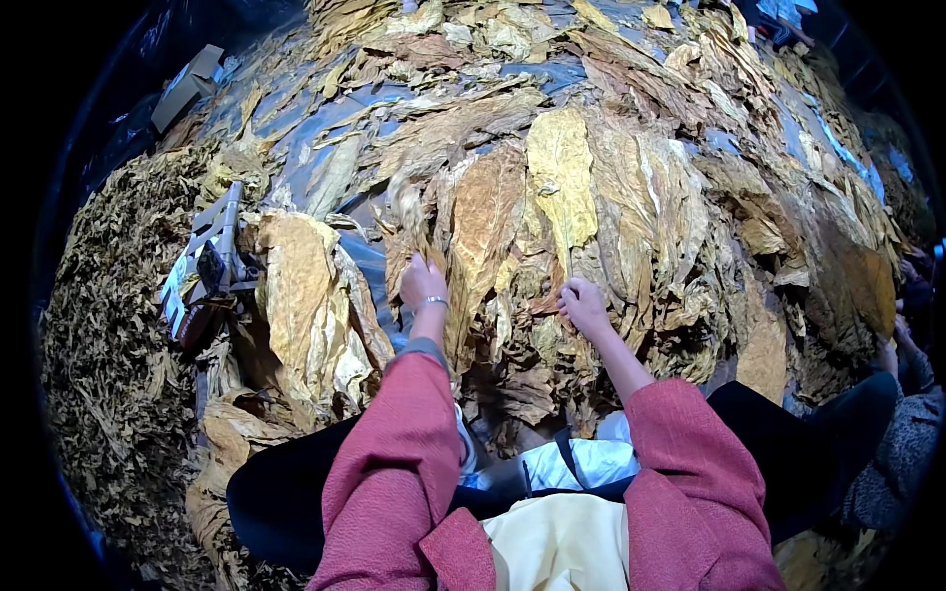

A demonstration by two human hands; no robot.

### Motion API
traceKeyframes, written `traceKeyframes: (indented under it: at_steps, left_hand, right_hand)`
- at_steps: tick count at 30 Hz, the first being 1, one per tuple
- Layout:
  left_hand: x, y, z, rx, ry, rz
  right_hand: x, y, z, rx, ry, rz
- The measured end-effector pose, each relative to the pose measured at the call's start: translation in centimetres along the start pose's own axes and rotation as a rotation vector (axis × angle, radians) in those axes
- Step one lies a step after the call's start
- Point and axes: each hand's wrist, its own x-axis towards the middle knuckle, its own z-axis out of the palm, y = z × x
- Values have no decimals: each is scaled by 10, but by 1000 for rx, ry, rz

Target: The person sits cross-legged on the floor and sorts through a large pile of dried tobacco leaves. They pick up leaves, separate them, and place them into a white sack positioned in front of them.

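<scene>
Dried tobacco leaves lie in a thick layer before me. My right hand (584, 305) pinches the stem end of a long yellow leaf (562, 177), whose blade stretches away from me over browner leaves. To its left, my left hand (424, 284) is closed around the end of a brownish leaf (406, 205), blurred by motion; its exact outline is hard to make out. A wide reddish-brown leaf (485, 212) lies between the two hands. Left of my left hand, a stack of pale tan leaves (301, 295) lies with its ends toward me.
A heap of dark, crumpled leaves (118, 345) fills the left side. Beside it stands a small grey rack-like object (222, 241). An opened cardboard box (187, 89) sits far left. At the right edge, another person's hand (892, 345) touches a large brown leaf (859, 281).
</scene>
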Motion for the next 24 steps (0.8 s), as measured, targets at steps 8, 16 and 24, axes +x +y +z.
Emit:
traceKeyframes:
  at_steps: [8, 16, 24]
  left_hand:
    - [-12, 41, 8, 228, -430, 197]
    - [-40, -4, 29, 181, -258, 330]
    - [8, 29, 18, -1151, -347, -48]
  right_hand:
    - [-1, 7, 1, -11, -25, 31]
    - [-5, 3, 14, 17, -137, 72]
    - [7, -2, 11, 164, -125, 112]
